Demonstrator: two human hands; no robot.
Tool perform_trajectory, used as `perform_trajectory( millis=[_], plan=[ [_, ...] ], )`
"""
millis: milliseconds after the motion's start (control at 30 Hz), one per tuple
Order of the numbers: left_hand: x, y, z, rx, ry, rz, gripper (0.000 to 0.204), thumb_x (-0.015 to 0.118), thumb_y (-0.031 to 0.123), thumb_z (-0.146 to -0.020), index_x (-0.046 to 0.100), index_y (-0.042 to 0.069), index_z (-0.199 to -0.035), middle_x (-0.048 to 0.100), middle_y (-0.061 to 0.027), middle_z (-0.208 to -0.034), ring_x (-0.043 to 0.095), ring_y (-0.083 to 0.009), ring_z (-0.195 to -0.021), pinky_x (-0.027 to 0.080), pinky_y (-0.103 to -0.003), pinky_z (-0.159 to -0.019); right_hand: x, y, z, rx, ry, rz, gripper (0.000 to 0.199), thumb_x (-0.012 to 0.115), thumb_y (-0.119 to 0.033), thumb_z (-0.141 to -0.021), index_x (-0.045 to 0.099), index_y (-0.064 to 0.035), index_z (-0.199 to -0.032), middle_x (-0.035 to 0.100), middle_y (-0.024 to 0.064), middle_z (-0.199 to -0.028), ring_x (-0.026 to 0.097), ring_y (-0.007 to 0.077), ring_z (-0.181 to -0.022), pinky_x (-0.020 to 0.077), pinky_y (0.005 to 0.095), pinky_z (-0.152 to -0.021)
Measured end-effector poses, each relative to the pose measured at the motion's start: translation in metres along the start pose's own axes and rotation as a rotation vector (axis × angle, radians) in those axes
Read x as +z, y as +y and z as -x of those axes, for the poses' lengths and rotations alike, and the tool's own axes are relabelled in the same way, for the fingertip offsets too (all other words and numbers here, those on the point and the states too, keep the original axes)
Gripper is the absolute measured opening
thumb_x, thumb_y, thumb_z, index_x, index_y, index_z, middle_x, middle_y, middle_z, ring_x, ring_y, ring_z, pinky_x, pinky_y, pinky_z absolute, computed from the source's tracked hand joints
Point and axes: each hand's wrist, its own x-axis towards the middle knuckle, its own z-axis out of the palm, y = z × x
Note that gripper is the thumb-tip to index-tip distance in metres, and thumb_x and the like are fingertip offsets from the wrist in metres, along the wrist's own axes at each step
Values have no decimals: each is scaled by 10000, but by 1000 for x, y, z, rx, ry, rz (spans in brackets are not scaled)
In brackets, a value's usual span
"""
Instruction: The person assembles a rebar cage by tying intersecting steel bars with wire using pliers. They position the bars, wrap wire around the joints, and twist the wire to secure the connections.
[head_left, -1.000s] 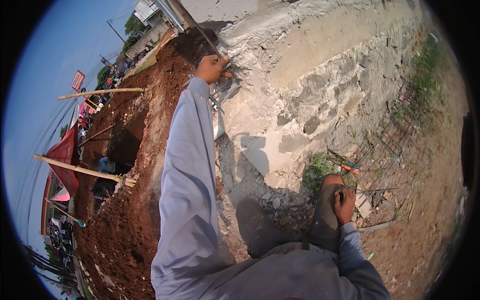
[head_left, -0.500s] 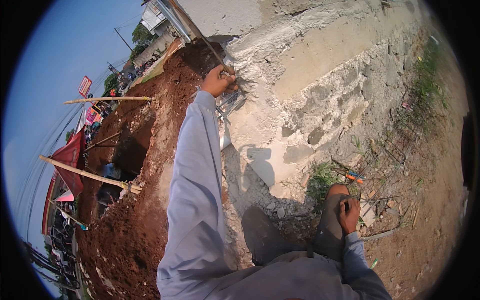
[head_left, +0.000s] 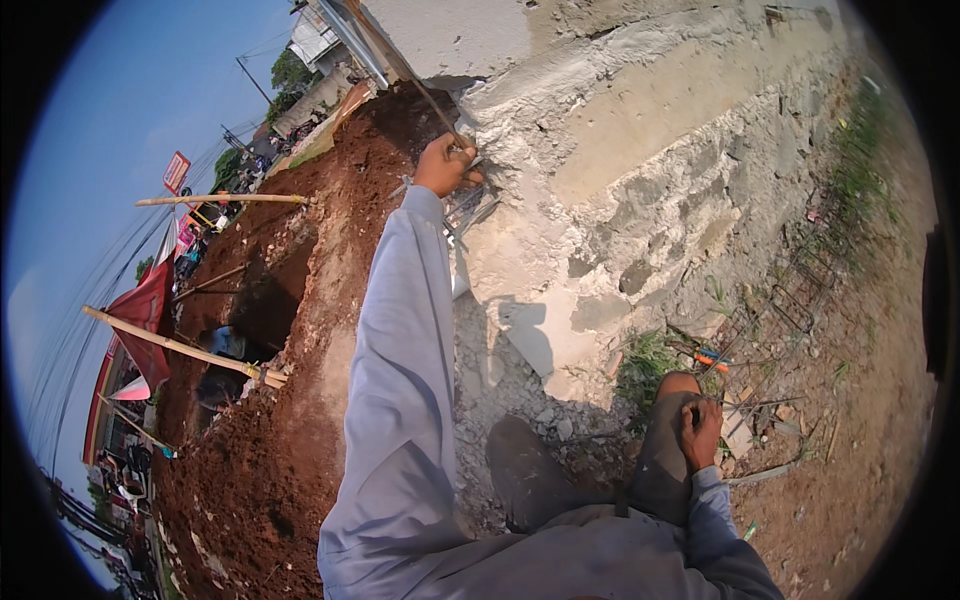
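Note:
My left arm stretches forward to the broken corner of a pale concrete and stone wall [head_left: 640, 180]. There my left hand [head_left: 447, 166] is closed, thumb and fingers pinched around the lower end of a long thin brown rod [head_left: 425, 92]. The rod slants up to the left along the wall's edge. Just below this hand, several grey metal bars or wires [head_left: 472, 212] stick out by the wall. My right hand [head_left: 702, 432] rests on my right knee [head_left: 668, 425] with its fingers curled in; I see nothing in it.
Left of me, red-brown soil [head_left: 260, 450] drops to a dug pit [head_left: 270, 290], with bamboo poles [head_left: 190, 350] and a red tarp [head_left: 140, 325] beyond. A person [head_left: 225, 343] is in the pit. An orange-and-blue-handled tool [head_left: 712, 358] lies among rubble, grass [head_left: 645, 368] and wires.
The view has shifted slightly, so everything sits a little further right. My left hand stays at the rod's end, its fingers slightly changed. My right hand remains on the knee.

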Motion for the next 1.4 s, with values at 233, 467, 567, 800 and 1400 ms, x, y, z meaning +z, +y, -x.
perform_trajectory(
  millis=[233, 467, 567, 800, 1400],
  plan=[
    [0, -1, -4, -12, -29, 5, 172, 610, 100, -944, 550, 1, -1072, 647, -96, -896, 714, -237, -731, 603, -329, -600, 7, 14, 0, -97, 79, 45, 200, 593, -220, -889, 570, -22, -900, 538, 202, -954, 503, 420, -968, 374, 514, -900],
    [-10, -10, -1, -24, -98, 0, 223, 655, 97, -916, 577, -70, -1041, 628, -132, -942, 716, -268, -819, 627, -357, -718, 9, 2, -3, -1, 62, -25, 143, 611, -167, -864, 574, -31, -888, 543, 172, -908, 506, 393, -923, 380, 484, -849],
    [-6, -2, 3, 12, -85, -91, 179, 674, 78, -898, 598, -54, -992, 639, -73, -808, 698, -206, -764, 619, -351, -724, 19, 8, -4, -42, 100, 26, 143, 618, -167, -856, 570, -36, -884, 545, 173, -926, 506, 399, -938, 378, 491, -856],
    [5, 5, 6, 39, -32, -23, 217, 683, 51, -880, 557, -19, -1042, 649, -65, -791, 683, -172, -727, 615, -333, -700, 30, 22, -10, 28, 53, -19, 157, 632, -177, -860, 571, -35, -888, 556, 172, -952, 511, 395, -956, 375, 509, -877],
    [-3, -4, -4, -22, -49, -61, 194, 677, 65, -887, 596, -47, -1023, 662, -107, -888, 701, -219, -718, 630, -341, -678, 30, 28, -16, -73, 83, 26, 181, 680, -156, -790, 585, -24, -868, 557, 175, -864, 539, 379, -869, 409, 479, -770]
  ],
)
